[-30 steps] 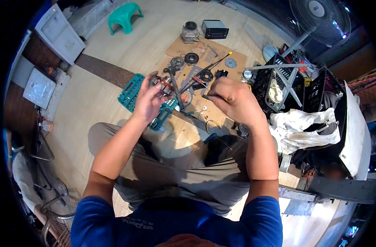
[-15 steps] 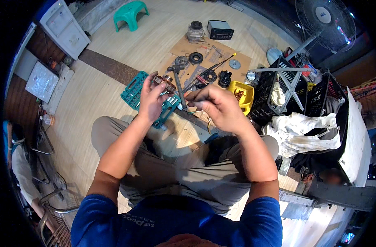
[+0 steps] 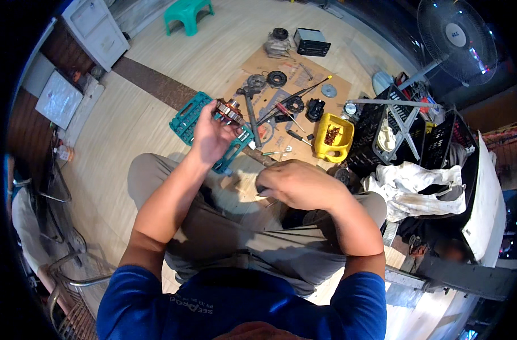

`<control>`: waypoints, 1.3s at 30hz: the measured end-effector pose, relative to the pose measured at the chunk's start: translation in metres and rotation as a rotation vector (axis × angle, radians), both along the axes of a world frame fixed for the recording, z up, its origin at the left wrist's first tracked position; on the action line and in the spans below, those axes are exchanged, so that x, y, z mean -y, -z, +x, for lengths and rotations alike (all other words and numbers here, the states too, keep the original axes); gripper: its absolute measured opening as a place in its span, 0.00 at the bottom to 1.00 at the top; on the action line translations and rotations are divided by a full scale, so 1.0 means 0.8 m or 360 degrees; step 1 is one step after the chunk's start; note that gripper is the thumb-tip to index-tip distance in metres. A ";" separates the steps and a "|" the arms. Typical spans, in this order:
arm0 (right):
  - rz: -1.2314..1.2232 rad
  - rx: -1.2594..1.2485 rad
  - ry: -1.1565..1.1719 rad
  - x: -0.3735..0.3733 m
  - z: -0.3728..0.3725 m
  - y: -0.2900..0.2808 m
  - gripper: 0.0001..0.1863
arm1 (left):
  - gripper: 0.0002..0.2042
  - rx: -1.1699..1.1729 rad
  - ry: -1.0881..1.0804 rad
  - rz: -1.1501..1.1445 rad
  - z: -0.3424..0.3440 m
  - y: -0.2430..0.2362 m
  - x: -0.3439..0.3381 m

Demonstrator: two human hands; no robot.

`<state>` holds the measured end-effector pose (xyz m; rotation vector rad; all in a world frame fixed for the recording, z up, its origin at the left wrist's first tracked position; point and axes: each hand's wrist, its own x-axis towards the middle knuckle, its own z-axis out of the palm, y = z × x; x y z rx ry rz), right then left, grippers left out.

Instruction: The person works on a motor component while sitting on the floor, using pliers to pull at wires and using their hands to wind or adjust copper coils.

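Ridged metal part (image 3: 230, 111), eleven o'clock: clasped in left hand (image 3: 209, 137), not set down. Right hand (image 3: 297, 183): curled, contents indiscernible. Black ring (image 3: 270, 79), twelve o'clock: separate, on cardboard (image 3: 339, 88).

Left hand (image 3: 209, 136) and right hand (image 3: 301, 184) bare; forearms (image 3: 171, 195) bare behind the fingers. Blue short-sleeved shirt (image 3: 253, 306), well back from the fingers. Left sleeve (image 3: 128, 294), right sleeve (image 3: 360, 294): same blue, ending above the elbows. Small whitish print (image 3: 195, 305) on shirt front, left-fingers side. Trousers (image 3: 213, 246) grey-beige, loose, creased, between fingers and shirt.
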<state>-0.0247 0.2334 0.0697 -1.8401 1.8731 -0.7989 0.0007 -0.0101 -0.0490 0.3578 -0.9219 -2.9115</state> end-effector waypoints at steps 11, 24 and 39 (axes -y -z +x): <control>-0.0496 0.0605 0.0521 -0.044 -0.049 -0.024 0.06 | 0.21 -0.0149 0.0200 0.0021 0.009 0.003 0.009; -0.0897 0.0355 0.0487 -0.054 -0.022 -0.048 0.09 | 0.22 0.0069 -0.0368 -0.0964 0.010 -0.004 -0.025; -0.0042 0.0150 0.0324 -0.099 0.155 0.014 0.10 | 0.12 0.0337 -0.0133 -0.0054 -0.016 -0.004 -0.027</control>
